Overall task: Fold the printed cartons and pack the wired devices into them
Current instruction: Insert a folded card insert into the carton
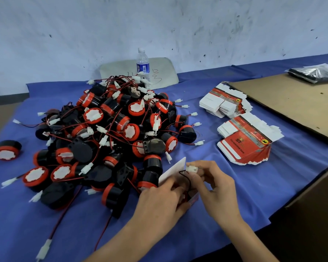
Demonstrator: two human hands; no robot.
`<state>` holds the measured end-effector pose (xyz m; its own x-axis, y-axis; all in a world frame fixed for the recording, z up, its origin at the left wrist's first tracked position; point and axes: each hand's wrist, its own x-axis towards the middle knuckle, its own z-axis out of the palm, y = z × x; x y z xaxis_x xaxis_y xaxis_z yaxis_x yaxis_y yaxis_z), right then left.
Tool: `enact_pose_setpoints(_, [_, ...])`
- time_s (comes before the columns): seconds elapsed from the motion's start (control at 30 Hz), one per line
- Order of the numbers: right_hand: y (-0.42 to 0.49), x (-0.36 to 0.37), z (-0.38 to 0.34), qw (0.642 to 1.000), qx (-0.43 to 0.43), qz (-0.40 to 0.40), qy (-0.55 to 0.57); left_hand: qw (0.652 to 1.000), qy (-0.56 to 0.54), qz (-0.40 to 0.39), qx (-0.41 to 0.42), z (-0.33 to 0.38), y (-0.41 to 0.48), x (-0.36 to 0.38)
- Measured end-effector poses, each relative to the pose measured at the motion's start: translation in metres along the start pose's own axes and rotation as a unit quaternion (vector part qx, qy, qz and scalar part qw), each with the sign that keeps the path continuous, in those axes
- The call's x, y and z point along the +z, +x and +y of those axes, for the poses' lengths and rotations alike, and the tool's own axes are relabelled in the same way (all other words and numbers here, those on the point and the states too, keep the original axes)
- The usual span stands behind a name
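Your left hand (159, 195) grips one red-and-white printed carton (175, 171); your right hand (214, 188) pinches a white plug (192, 169); the black-and-red device heap (106, 133) to the left looks unpacked.

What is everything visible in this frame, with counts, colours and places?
wired devices: big pile, uncounted, black with red caps, table centre
stray device: one, black and red, far left
flat cartons: two stacks, red and white, right of pile
open carton: one, white inside, between the hands
plug: one, white, above the open carton
water bottle: one, clear, behind pile
board: one, pale, against wall
cardboard sheet: one, brown, right
bags: stack, dark, far right
table cover: one, blue
left hand: grips the open carton
right hand: pinches the plug
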<state>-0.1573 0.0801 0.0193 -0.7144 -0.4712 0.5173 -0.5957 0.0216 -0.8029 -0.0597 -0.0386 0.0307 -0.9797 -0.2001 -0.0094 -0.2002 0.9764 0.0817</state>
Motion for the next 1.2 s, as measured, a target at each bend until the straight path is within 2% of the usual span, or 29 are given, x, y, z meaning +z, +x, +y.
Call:
enact_pose_setpoints(0.13, [-0.001,-0.001,0.002,0.999,0.018,-0.022,0.038,1.0,0.001,0.012,0.0,-0.001,-0.001,0.001])
enact_pose_setpoints(0.2, [-0.003,-0.001,0.0,0.993,0.033,-0.003,0.113,1.0,-0.003,0.016,-0.002,-0.001,-0.002,0.0])
enact_pose_setpoints(0.3, [-0.002,-0.002,-0.002,0.964,0.064,0.014,0.257,0.999,-0.009,0.031,-0.005,0.001,-0.004,-0.002])
enact_pose_setpoints(0.4, [0.001,-0.003,-0.002,0.943,0.086,0.027,0.321,0.999,-0.025,0.046,0.002,0.003,-0.006,-0.005])
enact_pose_setpoints(0.5, [0.004,-0.003,-0.005,0.939,0.102,0.022,0.329,0.999,-0.024,0.03,0.031,0.004,-0.006,-0.009])
enact_pose_setpoints(0.63, [0.004,0.001,-0.012,0.945,0.097,-0.033,0.31,0.999,0.003,0.019,0.05,0.006,-0.004,-0.012])
enact_pose_setpoints(0.77, [0.001,0.004,-0.015,0.949,0.087,-0.022,0.302,0.99,0.049,0.125,0.053,0.003,-0.006,-0.009])
enact_pose_setpoints(0.9, [-0.003,0.002,-0.009,0.942,0.089,0.035,0.323,0.981,0.05,0.16,0.1,0.004,-0.008,-0.008])
enact_pose_setpoints(0.97, [-0.004,0.001,-0.007,0.94,0.099,0.053,0.323,0.98,0.04,0.172,0.09,0.004,-0.007,-0.009])
enact_pose_setpoints(1.03, [-0.004,0.002,-0.008,0.927,0.121,0.063,0.348,0.98,0.03,0.182,0.08,0.004,-0.006,-0.009])
enact_pose_setpoints(1.2, [-0.002,0.006,-0.009,0.869,0.186,0.111,0.446,0.982,0.022,0.169,0.079,0.002,-0.005,-0.006])
